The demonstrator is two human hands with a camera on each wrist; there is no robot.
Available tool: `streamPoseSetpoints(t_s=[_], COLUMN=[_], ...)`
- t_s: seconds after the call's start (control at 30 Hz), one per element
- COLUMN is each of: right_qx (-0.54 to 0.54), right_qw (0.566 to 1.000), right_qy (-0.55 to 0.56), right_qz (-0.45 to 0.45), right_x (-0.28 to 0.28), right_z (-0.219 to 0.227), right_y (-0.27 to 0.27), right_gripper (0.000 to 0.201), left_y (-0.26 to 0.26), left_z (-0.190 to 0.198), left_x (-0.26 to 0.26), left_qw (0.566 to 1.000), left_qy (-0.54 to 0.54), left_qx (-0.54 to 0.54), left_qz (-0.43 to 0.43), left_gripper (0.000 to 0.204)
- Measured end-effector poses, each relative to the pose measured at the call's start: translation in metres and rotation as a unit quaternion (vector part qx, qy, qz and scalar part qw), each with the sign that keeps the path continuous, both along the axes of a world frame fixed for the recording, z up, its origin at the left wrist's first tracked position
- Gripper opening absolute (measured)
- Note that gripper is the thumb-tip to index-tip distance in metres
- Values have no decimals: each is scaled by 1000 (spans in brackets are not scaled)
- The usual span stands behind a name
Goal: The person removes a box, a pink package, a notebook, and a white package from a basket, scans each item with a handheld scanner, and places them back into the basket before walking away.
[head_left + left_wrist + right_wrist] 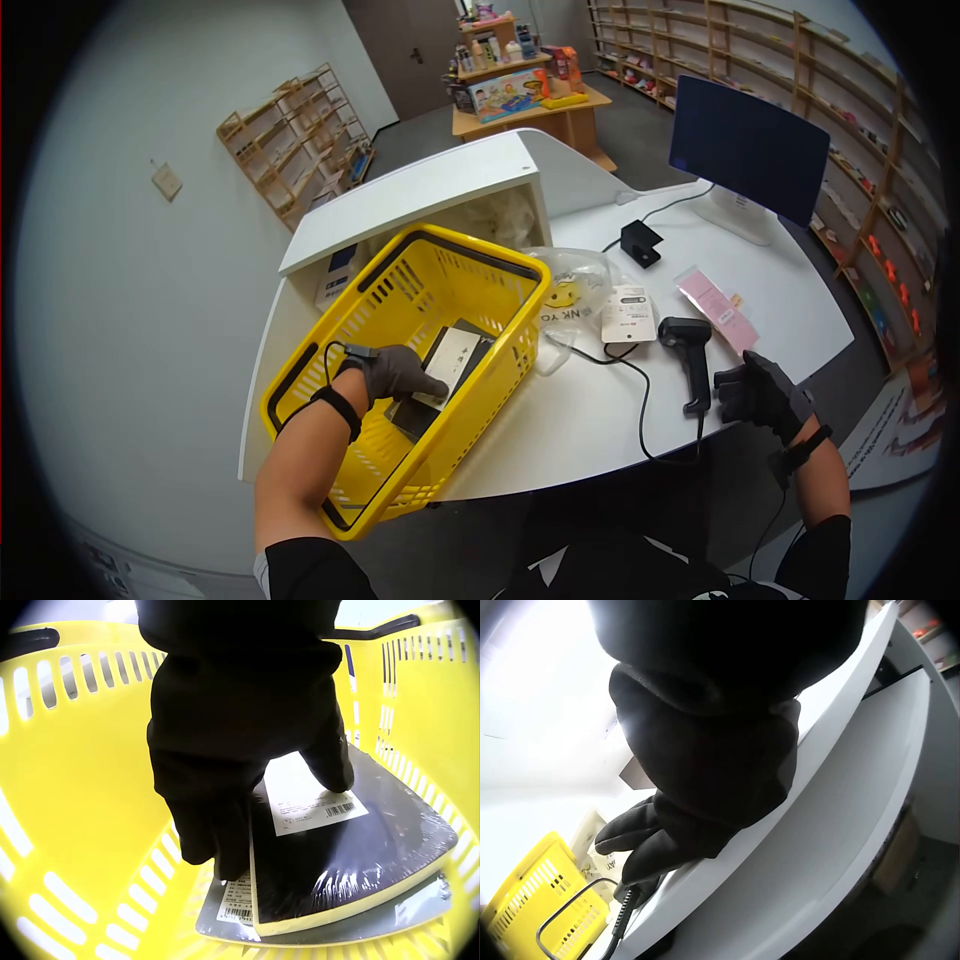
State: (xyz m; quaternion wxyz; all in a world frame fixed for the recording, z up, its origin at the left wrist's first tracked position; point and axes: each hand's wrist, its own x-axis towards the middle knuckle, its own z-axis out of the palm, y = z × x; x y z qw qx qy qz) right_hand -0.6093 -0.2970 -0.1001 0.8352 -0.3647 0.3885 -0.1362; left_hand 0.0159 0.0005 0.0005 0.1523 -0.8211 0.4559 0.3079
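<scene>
In a gloved grip, my left hand reaches into the yellow shopping basket. Its thumb lies over the white label of a dark, shrink-wrapped book, with the other fingers at the book's left edge. Under that book lies another flat, wrapped item with a barcode label, partly hidden. My gloved right hand is at the counter's front edge, beside the handle of a black barcode scanner. Its fingers are loosely bent and hold nothing visible. A pink flat package lies just beyond it.
On the white counter are a clear plastic bag, a white boxed card, a black scanner stand and a monitor. The scanner's cable loops along the front. A raised white ledge stands behind the basket.
</scene>
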Motion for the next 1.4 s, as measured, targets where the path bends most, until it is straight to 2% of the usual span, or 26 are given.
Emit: streamPoseSetpoints(t_s=[0.07, 0.1, 0.17, 0.23, 0.27, 0.37, 0.47, 0.57, 0.67, 0.7, 0.8, 0.83, 0.87, 0.93, 0.97, 1.0, 1.03, 1.07, 1.1, 1.17, 1.2, 1.23, 1.27, 1.33, 1.4], right_qx=[30, 33, -58, -19, 15, 14, -9, -38, -225, -228, -359, -361, -448, -599, -602, -650, -694, -735, -737, -673, -638, -642, -640, -636, -648], right_qw=[999, 999, 998, 1000, 999, 999, 1000, 999, 959, 958, 885, 884, 820, 654, 651, 600, 548, 494, 495, 522, 532, 531, 511, 469, 484], right_qy=[-29, -30, -2, -19, -36, -42, -24, 4, 154, 155, 284, 283, 349, 462, 462, 465, 466, 464, 460, 508, 531, 527, 551, 596, 577], right_qz=[7, -7, 8, 0, 10, 26, 11, 11, 74, 81, 89, 93, 70, 19, 19, 25, 31, 37, 39, 124, 166, 166, 158, 141, 117], right_x=[-5, -7, -1, 0, -1, 0, 3, 7, 16, 16, 19, 21, 23, 24, 24, 25, 26, 31, 34, 53, 59, 63, 67, 69, 65], right_z=[-13, -9, 6, 8, 7, 9, 17, 23, 39, 47, 110, 113, 118, 126, 117, 94, 70, 65, 61, 72, 74, 68, 55, 39, 34], right_y=[-4, -2, 8, 8, 6, 7, 17, 21, 23, 24, 44, 40, 35, 27, 20, 6, -8, -10, -10, -1, 2, 0, -8, -21, -22], right_gripper=[80, 80, 82, 79, 77, 72, 69, 68, 62, 62, 65, 65, 71, 83, 83, 88, 93, 99, 99, 101, 103, 103, 95, 81, 77], left_y=[3, 5, 4, 4, 1, -3, 1, 0, 3, 5, 7, 5, 3, 3, 2, 0, -2, -3, -2, 1, 3, 3, 4, 1, 1], left_z=[-4, 3, 18, 27, 30, 17, 0, 5, 11, 12, 19, 23, 25, 24, 22, 20, 18, 14, 10, 7, 4, 3, 2, -10, -13], left_x=[-3, -7, -18, -30, -31, -28, -10, -15, -20, -21, -33, -38, -40, -35, -31, -28, -26, -23, -19, -15, -16, -18, -17, -8, 0], left_qw=[1000, 999, 992, 976, 974, 943, 944, 931, 916, 912, 921, 929, 937, 943, 947, 951, 952, 955, 958, 962, 954, 945, 935, 943, 955], left_qy=[7, -12, -47, -102, -116, -192, -148, -170, -201, -210, -214, -211, -207, -186, -165, -145, -146, -149, -151, -157, -169, -182, -196, -182, -151], left_qx=[3, -26, -84, -144, -111, -12, -29, -31, -35, -36, -42, -47, -53, -47, -39, -31, -33, -30, -26, -24, -34, -44, -54, -60, -64], left_qz=[1, -25, -85, -124, -161, -273, -292, -323, -345, -349, -324, -300, -277, -272, -271, -271, -268, -256, -244, -223, -246, -269, -291, -272, -248], left_gripper=[79, 76, 70, 67, 63, 51, 48, 40, 29, 26, 24, 24, 24, 27, 35, 44, 44, 43, 42, 41, 37, 33, 31, 34, 47])
